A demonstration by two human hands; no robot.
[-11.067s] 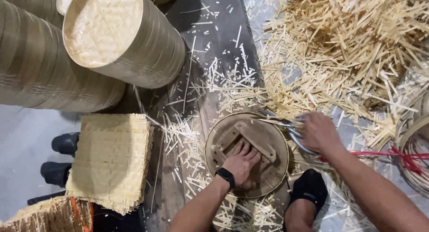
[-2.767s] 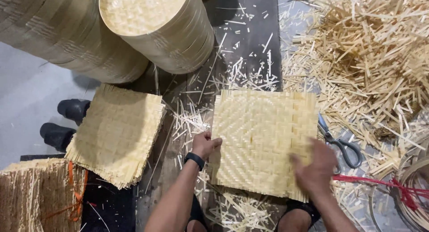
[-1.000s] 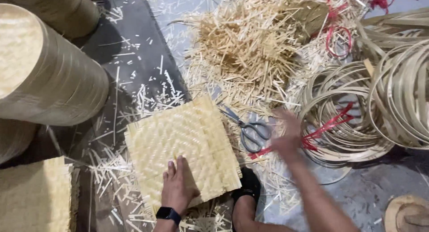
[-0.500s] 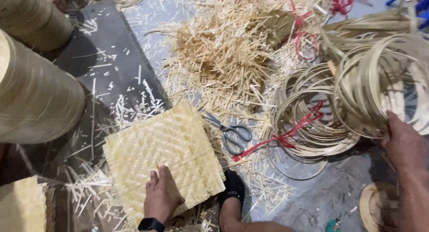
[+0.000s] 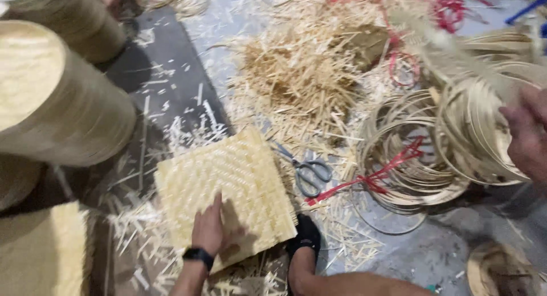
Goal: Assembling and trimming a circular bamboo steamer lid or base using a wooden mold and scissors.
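On floor, left hand (image 5: 208,232) pressing woven mat (image 5: 225,193)

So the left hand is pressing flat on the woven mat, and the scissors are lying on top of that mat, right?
Not quite. In the head view the left hand does press on the woven mat, but the scissors lie on the floor beside the mat's right edge, among the straw-coloured scraps, not on top of it.

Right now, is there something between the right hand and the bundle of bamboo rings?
Nothing visible is between them: the right hand already touches the bundle of bamboo rings at its right side. The left hand lies flat on the woven mat.
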